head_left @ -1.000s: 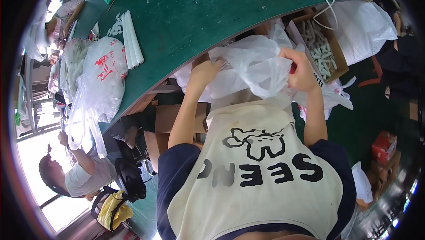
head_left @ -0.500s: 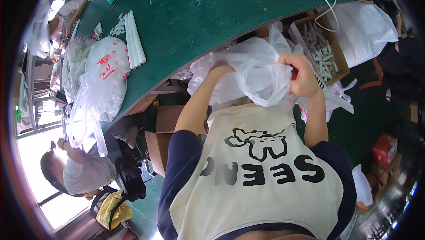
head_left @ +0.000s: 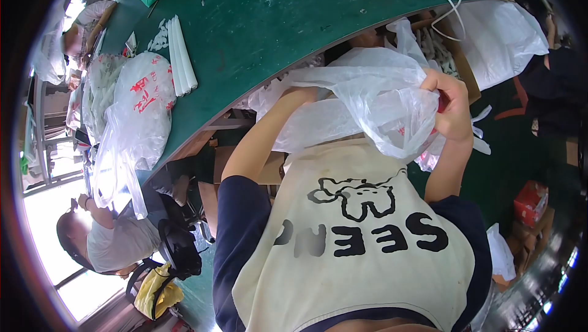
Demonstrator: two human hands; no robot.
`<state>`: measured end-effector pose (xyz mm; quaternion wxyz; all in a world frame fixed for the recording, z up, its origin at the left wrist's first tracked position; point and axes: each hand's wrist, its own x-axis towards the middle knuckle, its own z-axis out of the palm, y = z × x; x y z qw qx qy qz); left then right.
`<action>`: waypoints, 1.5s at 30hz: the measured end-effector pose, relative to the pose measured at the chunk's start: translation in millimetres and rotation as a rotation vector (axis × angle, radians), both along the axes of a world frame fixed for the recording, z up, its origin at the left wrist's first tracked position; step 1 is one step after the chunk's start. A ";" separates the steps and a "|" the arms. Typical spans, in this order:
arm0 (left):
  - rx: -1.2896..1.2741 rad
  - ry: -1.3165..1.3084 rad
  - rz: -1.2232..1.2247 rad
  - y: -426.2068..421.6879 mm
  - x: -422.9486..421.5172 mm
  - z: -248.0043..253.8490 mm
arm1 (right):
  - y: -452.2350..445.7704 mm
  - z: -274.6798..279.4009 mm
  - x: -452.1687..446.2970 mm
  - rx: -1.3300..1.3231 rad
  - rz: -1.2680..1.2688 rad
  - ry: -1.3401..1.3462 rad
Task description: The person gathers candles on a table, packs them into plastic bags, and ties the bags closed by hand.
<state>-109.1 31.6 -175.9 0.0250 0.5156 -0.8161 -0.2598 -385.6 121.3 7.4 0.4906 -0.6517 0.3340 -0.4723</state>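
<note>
A translucent white plastic bag [head_left: 373, 96] is stretched over my lap, below the edge of the green table [head_left: 269, 20]. My right hand [head_left: 450, 102] is closed on the bag's gathered edge, with something small and red showing at its palm. On the other side, my left hand [head_left: 306, 94] reaches inside the bag's opening; the plastic covers its fingers, so what they do is hidden.
A box [head_left: 465, 66] of small pale pieces stands at the right under a white cable [head_left: 450, 1]. White rods [head_left: 182, 56] and a filled bag [head_left: 147, 99] with red print lie at the left. A person [head_left: 116, 234] sits lower left.
My left hand has gone from the bag's edge into its opening. My right hand has moved right with its grip on the bag, stretching the plastic and covering part of the box.
</note>
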 end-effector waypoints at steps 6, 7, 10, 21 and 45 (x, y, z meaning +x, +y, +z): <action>-0.198 0.045 -0.029 20.4 -2.5 2.6 | -0.7 -18.2 -9.0 0.060 -0.125 0.099; -0.224 0.048 -0.030 22.6 -2.2 2.5 | -0.4 -20.3 -10.2 0.052 -0.137 0.110; -0.302 0.047 -0.032 30.6 1.4 5.1 | -0.8 -27.3 -18.9 0.078 -0.158 0.117; -0.250 -0.018 -0.081 53.8 1.6 82.5 | -5.7 -17.9 -17.8 0.056 -0.281 0.079; -0.301 0.233 -0.023 39.6 12.8 41.0 | -11.0 -9.3 5.8 0.005 -0.205 0.034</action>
